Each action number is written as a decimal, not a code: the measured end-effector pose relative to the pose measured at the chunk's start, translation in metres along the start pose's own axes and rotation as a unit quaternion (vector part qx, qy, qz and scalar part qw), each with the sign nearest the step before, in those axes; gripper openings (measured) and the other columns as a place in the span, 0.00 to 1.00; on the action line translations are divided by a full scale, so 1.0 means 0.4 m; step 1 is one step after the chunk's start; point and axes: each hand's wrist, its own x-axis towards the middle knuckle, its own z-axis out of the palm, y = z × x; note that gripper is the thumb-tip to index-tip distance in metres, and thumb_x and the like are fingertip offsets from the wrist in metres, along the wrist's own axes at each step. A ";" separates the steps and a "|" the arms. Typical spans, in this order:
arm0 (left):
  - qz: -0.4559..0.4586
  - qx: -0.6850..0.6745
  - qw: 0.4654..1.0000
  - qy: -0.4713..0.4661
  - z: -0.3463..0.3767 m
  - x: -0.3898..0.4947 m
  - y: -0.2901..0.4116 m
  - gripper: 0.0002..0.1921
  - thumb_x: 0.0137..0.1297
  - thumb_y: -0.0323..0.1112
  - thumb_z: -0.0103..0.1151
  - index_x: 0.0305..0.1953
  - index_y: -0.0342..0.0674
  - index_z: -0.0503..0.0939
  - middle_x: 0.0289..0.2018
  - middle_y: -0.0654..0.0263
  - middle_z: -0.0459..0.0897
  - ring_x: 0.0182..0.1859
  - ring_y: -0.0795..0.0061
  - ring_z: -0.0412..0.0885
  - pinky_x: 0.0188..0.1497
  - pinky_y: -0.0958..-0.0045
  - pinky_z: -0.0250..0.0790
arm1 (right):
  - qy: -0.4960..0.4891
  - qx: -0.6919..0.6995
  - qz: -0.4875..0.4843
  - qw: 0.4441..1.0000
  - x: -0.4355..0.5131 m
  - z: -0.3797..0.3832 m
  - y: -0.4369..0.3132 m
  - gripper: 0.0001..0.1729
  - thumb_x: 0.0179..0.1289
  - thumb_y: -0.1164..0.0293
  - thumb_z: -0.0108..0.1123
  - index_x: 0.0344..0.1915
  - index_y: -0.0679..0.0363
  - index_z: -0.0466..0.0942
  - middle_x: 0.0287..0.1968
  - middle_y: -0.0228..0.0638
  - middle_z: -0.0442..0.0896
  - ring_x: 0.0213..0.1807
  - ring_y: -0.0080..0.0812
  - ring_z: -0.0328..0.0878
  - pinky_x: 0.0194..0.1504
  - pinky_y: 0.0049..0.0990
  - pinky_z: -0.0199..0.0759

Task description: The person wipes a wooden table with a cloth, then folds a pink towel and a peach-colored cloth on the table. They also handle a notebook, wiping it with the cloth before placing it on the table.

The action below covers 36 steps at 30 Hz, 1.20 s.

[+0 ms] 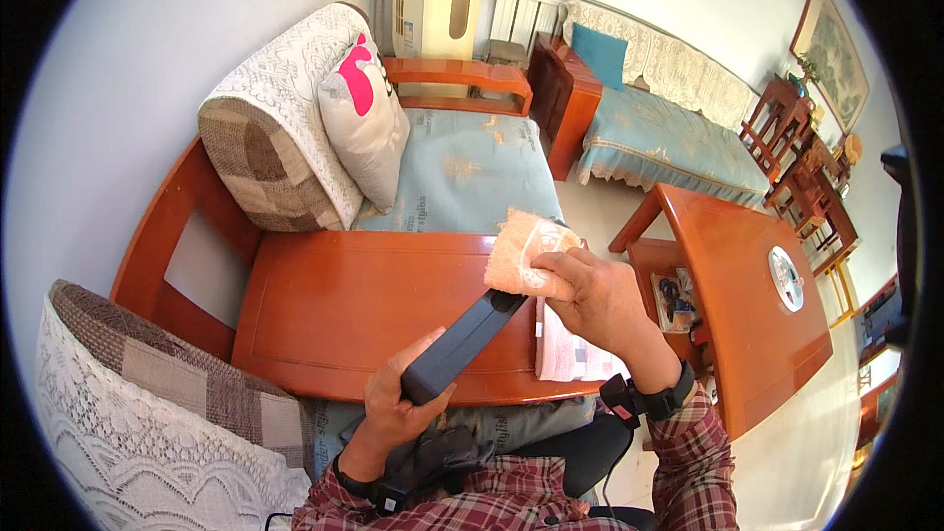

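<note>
My left hand [402,398] grips the near end of a long dark grey box-like object [461,350], which slants up and away to the right. What that object is, I cannot tell. In my right hand [594,295] is a folded orange terry cloth [516,254] with a white pattern. The cloth lies against the far end of the dark object and covers part of it. Below my right hand, a folded pink and white towel [564,354] rests on the edge of the red-brown wooden side table [354,310].
Beyond the table is a blue-cushioned seat [472,169] with a grey and pink pillow [365,125]. To the right stands a wooden coffee table [745,295] bearing a round white dish [785,279]. A lace-covered backrest [169,420] is at my left.
</note>
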 end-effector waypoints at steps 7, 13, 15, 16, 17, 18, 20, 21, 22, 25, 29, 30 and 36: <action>-0.034 -0.030 0.999 -0.001 0.005 -0.012 0.002 0.28 0.58 0.26 0.71 0.60 0.31 0.74 0.56 0.48 0.83 0.49 0.63 0.87 0.49 0.69 0.78 | -0.022 0.167 -0.085 0.982 -0.043 0.040 0.003 0.20 0.58 0.69 0.66 0.52 0.54 0.81 0.44 0.40 0.86 0.43 0.48 0.84 0.44 0.40 0.79; -0.058 -0.089 0.993 0.060 0.004 -0.040 -0.028 0.27 0.57 0.27 0.73 0.58 0.30 0.75 0.47 0.52 0.86 0.44 0.71 0.87 0.46 0.72 0.78 | 0.154 0.278 0.128 0.940 -0.005 -0.020 0.183 0.13 0.62 0.77 0.58 0.47 0.63 0.81 0.39 0.44 0.86 0.38 0.49 0.84 0.43 0.34 0.79; -0.095 -0.042 0.993 0.048 -0.008 -0.053 -0.032 0.25 0.57 0.25 0.70 0.56 0.30 0.73 0.47 0.56 0.84 0.47 0.70 0.84 0.50 0.68 0.77 | 0.244 0.199 0.139 0.939 0.000 -0.048 0.229 0.14 0.63 0.78 0.58 0.49 0.64 0.80 0.41 0.44 0.84 0.42 0.47 0.83 0.48 0.33 0.76; -0.092 -0.034 0.994 0.047 -0.009 -0.053 -0.037 0.26 0.57 0.25 0.70 0.56 0.30 0.73 0.47 0.56 0.84 0.47 0.70 0.84 0.50 0.68 0.77 | 0.257 0.134 0.127 0.948 0.004 -0.051 0.240 0.14 0.64 0.78 0.58 0.50 0.64 0.79 0.44 0.45 0.84 0.45 0.46 0.82 0.50 0.33 0.75; -0.088 -0.033 0.994 0.047 -0.008 -0.052 -0.041 0.26 0.57 0.25 0.70 0.56 0.30 0.72 0.47 0.56 0.84 0.47 0.70 0.84 0.50 0.68 0.77 | 0.273 0.075 0.108 0.953 0.009 -0.051 0.248 0.15 0.64 0.78 0.58 0.51 0.64 0.78 0.46 0.45 0.83 0.48 0.45 0.82 0.52 0.33 0.74; -0.080 -0.042 0.994 0.056 -0.005 -0.052 -0.042 0.26 0.56 0.27 0.72 0.56 0.30 0.73 0.46 0.55 0.85 0.46 0.70 0.85 0.48 0.68 0.77 | 0.294 0.016 0.077 0.952 0.011 -0.051 0.252 0.16 0.64 0.77 0.58 0.53 0.63 0.78 0.49 0.46 0.82 0.51 0.44 0.81 0.54 0.33 0.73; -0.064 -0.067 0.992 0.080 0.002 -0.049 -0.042 0.28 0.54 0.30 0.76 0.55 0.30 0.76 0.44 0.54 0.87 0.43 0.69 0.87 0.45 0.69 0.79 | 0.208 0.187 0.120 0.953 0.024 -0.024 0.245 0.21 0.63 0.78 0.59 0.56 0.60 0.75 0.54 0.46 0.80 0.56 0.48 0.78 0.57 0.35 0.72; -0.059 -0.076 0.992 0.079 0.005 -0.048 -0.039 0.28 0.54 0.30 0.76 0.55 0.30 0.75 0.44 0.54 0.86 0.44 0.69 0.86 0.46 0.69 0.78 | 0.158 0.224 0.134 0.952 0.023 -0.004 0.235 0.21 0.63 0.78 0.60 0.57 0.60 0.75 0.55 0.47 0.79 0.57 0.49 0.77 0.57 0.36 0.72; -0.056 -0.084 0.992 0.078 0.008 -0.046 -0.036 0.27 0.55 0.29 0.75 0.55 0.30 0.75 0.44 0.54 0.86 0.44 0.70 0.86 0.46 0.70 0.78 | 0.142 0.200 0.110 0.963 0.023 0.015 0.227 0.23 0.63 0.77 0.59 0.59 0.59 0.74 0.57 0.46 0.79 0.57 0.50 0.77 0.58 0.36 0.72; -0.073 -0.081 0.992 0.056 0.002 -0.049 -0.017 0.26 0.57 0.27 0.72 0.56 0.30 0.73 0.46 0.55 0.85 0.46 0.71 0.84 0.49 0.69 0.77 | 0.106 0.184 0.068 0.975 0.018 0.062 0.206 0.25 0.65 0.76 0.57 0.63 0.56 0.72 0.59 0.45 0.79 0.57 0.51 0.78 0.59 0.38 0.72; -0.095 -0.115 0.988 0.047 -0.004 -0.037 -0.002 0.25 0.59 0.28 0.71 0.55 0.31 0.73 0.47 0.57 0.84 0.48 0.71 0.83 0.49 0.69 0.75 | 0.100 0.236 0.079 0.963 0.006 0.084 0.184 0.27 0.65 0.77 0.59 0.65 0.57 0.72 0.62 0.45 0.78 0.65 0.50 0.73 0.65 0.40 0.68; -0.094 -0.096 0.990 0.049 -0.002 -0.033 0.000 0.25 0.58 0.27 0.72 0.55 0.31 0.74 0.45 0.57 0.85 0.46 0.72 0.84 0.48 0.70 0.76 | 0.121 0.172 0.029 0.977 0.005 0.085 0.178 0.28 0.64 0.77 0.60 0.65 0.58 0.72 0.63 0.44 0.78 0.66 0.50 0.71 0.67 0.40 0.67; -0.089 -0.026 0.995 0.032 0.030 -0.014 -0.018 0.25 0.59 0.29 0.72 0.56 0.33 0.76 0.41 0.57 0.87 0.43 0.72 0.86 0.45 0.72 0.77 | 0.089 0.112 -0.105 0.984 -0.033 0.130 0.041 0.33 0.54 0.81 0.62 0.63 0.62 0.73 0.66 0.43 0.76 0.72 0.48 0.66 0.76 0.45 0.54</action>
